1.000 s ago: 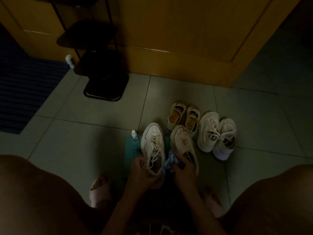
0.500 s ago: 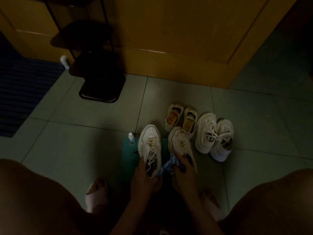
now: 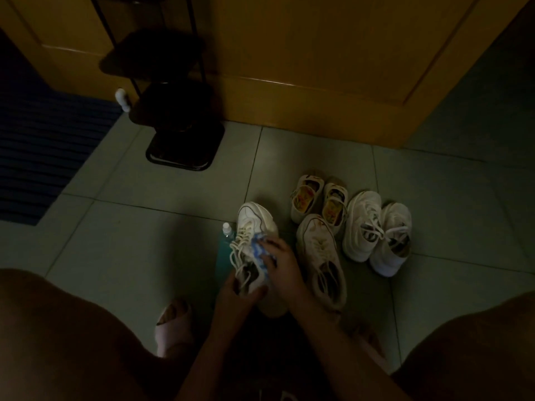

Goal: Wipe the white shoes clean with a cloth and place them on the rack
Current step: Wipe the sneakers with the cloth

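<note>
1. Faces a black rack [image 3: 173, 111] standing well beyond and left of the held shoe [image 3: 254, 218], against the wooden door [image 3: 318, 53].
2. Has a small bottle [image 3: 227, 228] just left of that shoe's toe.
3. Grips the shoe's heel from beneath with the left hand [image 3: 234, 296], fingers curled.
4. Pinches a blue-and-white cloth [image 3: 257, 250] in the right hand [image 3: 283, 264], pressing it on the shoe's laced upper.
5. Has a second white shoe [image 3: 321, 256] on the floor [image 3: 144, 227] just right of it, a small pair [image 3: 307, 195] and a laced pair [image 3: 362, 224] further right.
</note>
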The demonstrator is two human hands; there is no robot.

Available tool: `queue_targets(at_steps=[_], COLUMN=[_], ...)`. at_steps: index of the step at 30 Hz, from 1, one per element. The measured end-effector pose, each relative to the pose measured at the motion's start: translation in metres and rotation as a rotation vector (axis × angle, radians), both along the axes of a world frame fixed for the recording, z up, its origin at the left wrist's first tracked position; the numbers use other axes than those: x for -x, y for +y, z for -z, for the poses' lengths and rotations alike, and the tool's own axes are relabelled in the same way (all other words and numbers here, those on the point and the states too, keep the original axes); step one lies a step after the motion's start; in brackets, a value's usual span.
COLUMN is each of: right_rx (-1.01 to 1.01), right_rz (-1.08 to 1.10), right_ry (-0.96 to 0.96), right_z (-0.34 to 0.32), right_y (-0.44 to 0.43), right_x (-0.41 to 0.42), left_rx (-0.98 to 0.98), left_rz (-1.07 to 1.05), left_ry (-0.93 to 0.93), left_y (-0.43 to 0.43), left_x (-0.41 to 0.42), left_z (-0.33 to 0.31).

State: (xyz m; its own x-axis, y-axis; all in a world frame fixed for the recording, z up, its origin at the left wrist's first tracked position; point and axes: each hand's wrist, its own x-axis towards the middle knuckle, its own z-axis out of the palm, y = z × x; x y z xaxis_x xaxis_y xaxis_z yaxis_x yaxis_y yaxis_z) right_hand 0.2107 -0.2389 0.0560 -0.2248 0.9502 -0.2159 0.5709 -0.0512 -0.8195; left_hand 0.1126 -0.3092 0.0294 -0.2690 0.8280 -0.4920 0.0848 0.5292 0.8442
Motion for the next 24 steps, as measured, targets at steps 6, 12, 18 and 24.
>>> queue_targets(at_steps=[6,12,18,24], right_rx=[0.063,0.057,-0.068,-0.140], right_rz=[-0.011,-0.005,-0.057,-0.020], right_ry=[-0.035,-0.114,-0.344,-0.249], right_z=[-0.001,-0.003,-0.012,-0.013], right_y=[-0.030,-0.064,-0.058,-0.018], right_x=[-0.022,-0.040,-0.046,-0.025], left_rx=[0.011,0.013,0.018,-0.036], left_rz=[0.019,0.048,0.042,0.064], left_ry=[0.043,0.071,0.047,0.087], left_y=[-0.006,-0.007,-0.006,-0.007], left_x=[-0.002,-0.003,-0.004,0.000], left_z=[0.006,0.005,0.003,0.006])
